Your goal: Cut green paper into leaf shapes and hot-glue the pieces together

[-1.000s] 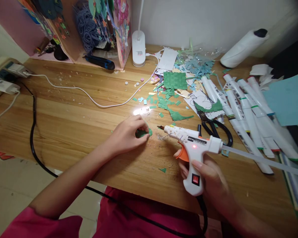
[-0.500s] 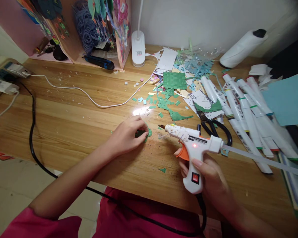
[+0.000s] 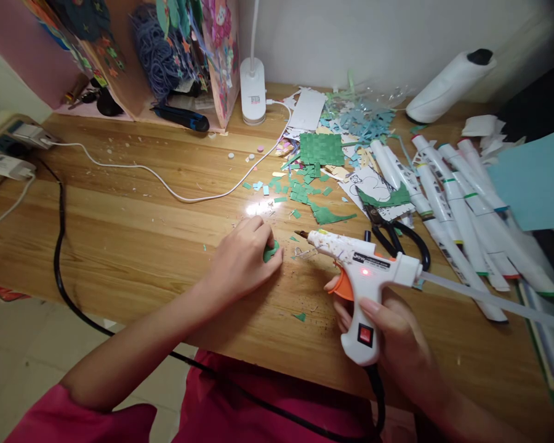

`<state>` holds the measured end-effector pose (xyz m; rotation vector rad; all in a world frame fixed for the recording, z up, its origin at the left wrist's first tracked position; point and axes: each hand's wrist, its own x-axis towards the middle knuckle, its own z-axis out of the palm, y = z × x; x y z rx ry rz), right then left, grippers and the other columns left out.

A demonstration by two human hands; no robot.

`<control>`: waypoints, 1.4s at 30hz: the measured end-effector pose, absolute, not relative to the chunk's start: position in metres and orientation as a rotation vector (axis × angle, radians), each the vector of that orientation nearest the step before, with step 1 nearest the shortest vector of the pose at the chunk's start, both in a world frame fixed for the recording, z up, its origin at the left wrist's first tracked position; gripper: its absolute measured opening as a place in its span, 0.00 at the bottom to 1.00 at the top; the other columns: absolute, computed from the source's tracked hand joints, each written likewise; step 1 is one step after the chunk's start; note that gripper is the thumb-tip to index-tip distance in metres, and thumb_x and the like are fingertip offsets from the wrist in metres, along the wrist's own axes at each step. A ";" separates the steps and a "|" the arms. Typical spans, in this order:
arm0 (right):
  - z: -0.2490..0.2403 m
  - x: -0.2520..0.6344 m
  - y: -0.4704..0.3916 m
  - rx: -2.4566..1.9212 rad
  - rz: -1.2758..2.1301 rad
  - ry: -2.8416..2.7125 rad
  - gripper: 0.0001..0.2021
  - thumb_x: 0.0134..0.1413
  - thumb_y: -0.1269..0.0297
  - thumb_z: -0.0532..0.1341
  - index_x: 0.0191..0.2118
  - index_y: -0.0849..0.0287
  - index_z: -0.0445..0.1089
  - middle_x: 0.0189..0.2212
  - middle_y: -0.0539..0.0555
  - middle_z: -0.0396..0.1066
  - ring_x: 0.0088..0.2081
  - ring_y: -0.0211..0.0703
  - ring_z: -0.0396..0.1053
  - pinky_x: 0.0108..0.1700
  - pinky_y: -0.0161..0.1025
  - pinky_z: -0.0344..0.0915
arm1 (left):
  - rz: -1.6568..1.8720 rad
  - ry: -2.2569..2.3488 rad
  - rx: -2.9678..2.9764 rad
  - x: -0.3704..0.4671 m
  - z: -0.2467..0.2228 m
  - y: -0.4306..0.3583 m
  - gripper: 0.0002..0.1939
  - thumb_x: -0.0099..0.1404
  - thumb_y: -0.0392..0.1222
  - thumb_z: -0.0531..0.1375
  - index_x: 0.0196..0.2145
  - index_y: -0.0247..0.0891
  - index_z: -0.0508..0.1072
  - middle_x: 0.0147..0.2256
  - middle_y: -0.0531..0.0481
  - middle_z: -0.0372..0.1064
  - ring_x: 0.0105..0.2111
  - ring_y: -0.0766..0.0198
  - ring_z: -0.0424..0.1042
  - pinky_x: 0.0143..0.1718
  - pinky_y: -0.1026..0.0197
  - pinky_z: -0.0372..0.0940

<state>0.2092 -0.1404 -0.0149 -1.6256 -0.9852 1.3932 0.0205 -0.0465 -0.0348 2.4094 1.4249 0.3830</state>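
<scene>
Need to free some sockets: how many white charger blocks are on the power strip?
2: a farther charger and a nearer charger, at picture left; more may be off-frame.

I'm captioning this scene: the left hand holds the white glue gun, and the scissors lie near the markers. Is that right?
Not quite: the head view shows the right hand holding the white glue gun. The scissors do lie near the markers.

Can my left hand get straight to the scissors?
Probably not: your left hand holds a green piece, and the glue gun in your right hand sits between it and the scissors.
</scene>
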 end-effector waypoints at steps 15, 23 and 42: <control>-0.018 0.211 -0.143 -1.625 1.488 -0.865 0.15 0.51 0.54 0.55 0.38 0.59 0.70 0.21 0.50 0.65 0.21 0.40 0.60 0.21 0.35 0.58 | 0.377 1.406 2.308 0.021 -0.032 -0.044 0.08 0.63 0.41 0.54 0.28 0.37 0.65 0.32 0.48 0.64 0.34 0.60 0.64 0.34 0.58 0.60; -0.024 0.214 -0.141 -1.592 1.483 -0.906 0.15 0.51 0.53 0.55 0.37 0.58 0.71 0.22 0.50 0.65 0.21 0.39 0.60 0.21 0.35 0.58 | 0.598 1.382 2.010 -0.002 -0.033 -0.036 0.06 0.61 0.42 0.59 0.32 0.37 0.70 0.32 0.49 0.68 0.32 0.64 0.68 0.32 0.61 0.63; -0.036 0.213 -0.138 -1.523 1.375 -0.835 0.14 0.50 0.55 0.56 0.35 0.58 0.72 0.25 0.53 0.71 0.27 0.44 0.67 0.27 0.37 0.66 | 0.515 1.528 2.041 -0.005 -0.040 -0.038 0.17 0.52 0.51 0.65 0.32 0.38 0.68 0.32 0.50 0.67 0.29 0.63 0.65 0.28 0.61 0.60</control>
